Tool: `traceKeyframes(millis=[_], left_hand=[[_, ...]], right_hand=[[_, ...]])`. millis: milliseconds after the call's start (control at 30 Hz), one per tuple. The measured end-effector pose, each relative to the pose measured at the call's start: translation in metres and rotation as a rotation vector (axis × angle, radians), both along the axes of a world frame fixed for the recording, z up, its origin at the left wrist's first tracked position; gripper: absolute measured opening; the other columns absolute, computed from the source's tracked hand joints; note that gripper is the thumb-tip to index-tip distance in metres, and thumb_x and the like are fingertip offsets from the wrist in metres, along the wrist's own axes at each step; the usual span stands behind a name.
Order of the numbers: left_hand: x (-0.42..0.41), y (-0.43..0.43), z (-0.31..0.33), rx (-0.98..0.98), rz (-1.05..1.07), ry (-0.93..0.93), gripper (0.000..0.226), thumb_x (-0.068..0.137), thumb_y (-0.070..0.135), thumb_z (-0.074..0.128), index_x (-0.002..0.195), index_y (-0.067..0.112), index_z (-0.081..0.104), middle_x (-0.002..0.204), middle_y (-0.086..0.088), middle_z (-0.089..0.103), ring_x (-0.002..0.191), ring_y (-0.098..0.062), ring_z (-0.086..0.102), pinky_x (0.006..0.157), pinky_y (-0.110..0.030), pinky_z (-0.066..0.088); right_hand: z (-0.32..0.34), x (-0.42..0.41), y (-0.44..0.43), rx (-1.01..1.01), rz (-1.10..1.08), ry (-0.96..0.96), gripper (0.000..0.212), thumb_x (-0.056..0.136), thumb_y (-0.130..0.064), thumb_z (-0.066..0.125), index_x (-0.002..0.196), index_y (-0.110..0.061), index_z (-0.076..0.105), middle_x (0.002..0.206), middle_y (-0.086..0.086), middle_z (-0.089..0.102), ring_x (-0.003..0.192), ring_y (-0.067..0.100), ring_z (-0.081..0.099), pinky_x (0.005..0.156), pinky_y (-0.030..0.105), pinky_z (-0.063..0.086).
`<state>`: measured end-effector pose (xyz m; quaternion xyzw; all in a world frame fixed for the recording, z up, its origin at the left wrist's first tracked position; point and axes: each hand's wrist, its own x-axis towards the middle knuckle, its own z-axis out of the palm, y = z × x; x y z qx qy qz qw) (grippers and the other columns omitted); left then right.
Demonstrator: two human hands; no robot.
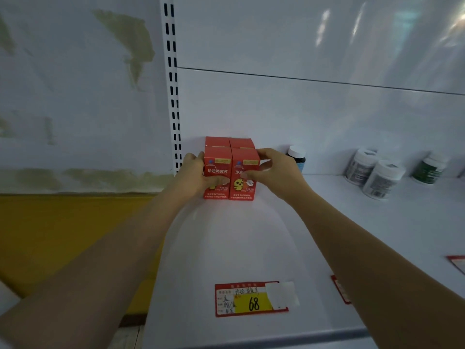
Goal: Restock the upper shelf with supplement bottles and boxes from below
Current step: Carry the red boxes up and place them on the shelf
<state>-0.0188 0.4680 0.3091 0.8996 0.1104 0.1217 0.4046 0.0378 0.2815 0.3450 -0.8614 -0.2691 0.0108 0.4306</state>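
Note:
Two red supplement boxes stand side by side at the back left of the white upper shelf (226, 243), with two more red boxes (227, 142) right behind them. My left hand (196, 172) grips the front left box (217, 165) from its left side, thumb across the front. The front right box (245, 190) is held by my right hand (276, 172) from the right, thumb on its face and fingers over the top corner. Both front boxes rest upright on the shelf and touch each other.
A dark bottle with a white cap (297, 157) stands just right of my right hand. White-lidded jars (372, 172) and a green one (430, 170) sit further right. A red and yellow price tag (249, 298) lies at the shelf's front edge. The slotted upright (173, 96) bounds the shelf's left.

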Motion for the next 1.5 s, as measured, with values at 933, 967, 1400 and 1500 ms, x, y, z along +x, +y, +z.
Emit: traceKeyframes(millis=[933,967,1400,1500], left_hand=[[-0.095,-0.107,0.087,0.703,0.132,0.564,0.062,0.08,0.031,0.073,0.134,0.014,0.047,0.131,-0.007,0.056,0.118,-0.028,0.054,0.101,-0.039,0.045],[-0.102,-0.114,0.089,0.697,0.123,0.54,0.061,0.08,0.03,0.073,0.133,0.013,0.047,0.13,-0.007,0.056,0.118,-0.028,0.054,0.101,-0.039,0.045],[-0.185,-0.28,0.084,0.783,-0.214,0.295,0.042,0.091,0.032,0.058,0.125,0.008,0.051,0.126,-0.01,0.055,0.111,-0.028,0.053,0.083,-0.032,0.042],[-0.19,-0.327,0.071,0.785,-0.316,0.273,0.027,0.094,0.026,0.05,0.115,0.01,0.054,0.119,-0.01,0.056,0.097,-0.025,0.051,0.075,-0.031,0.039]], right_hand=[[0.075,-0.087,-0.078,-0.829,0.17,-0.249,0.048,0.088,-0.034,0.063,0.129,-0.009,0.055,0.127,0.007,0.059,0.118,0.024,0.053,0.099,0.033,0.045],[0.076,-0.094,-0.085,-0.829,0.154,-0.247,0.048,0.088,-0.034,0.063,0.129,-0.009,0.055,0.127,0.008,0.058,0.117,0.024,0.053,0.099,0.033,0.045],[0.071,-0.23,-0.242,-0.893,-0.14,-0.119,0.05,0.092,-0.035,0.056,0.136,-0.01,0.049,0.14,0.01,0.049,0.128,0.027,0.045,0.102,0.034,0.038],[0.06,-0.25,-0.291,-0.895,-0.217,-0.065,0.046,0.095,-0.031,0.051,0.135,-0.01,0.048,0.14,0.011,0.047,0.128,0.028,0.044,0.105,0.037,0.039]])
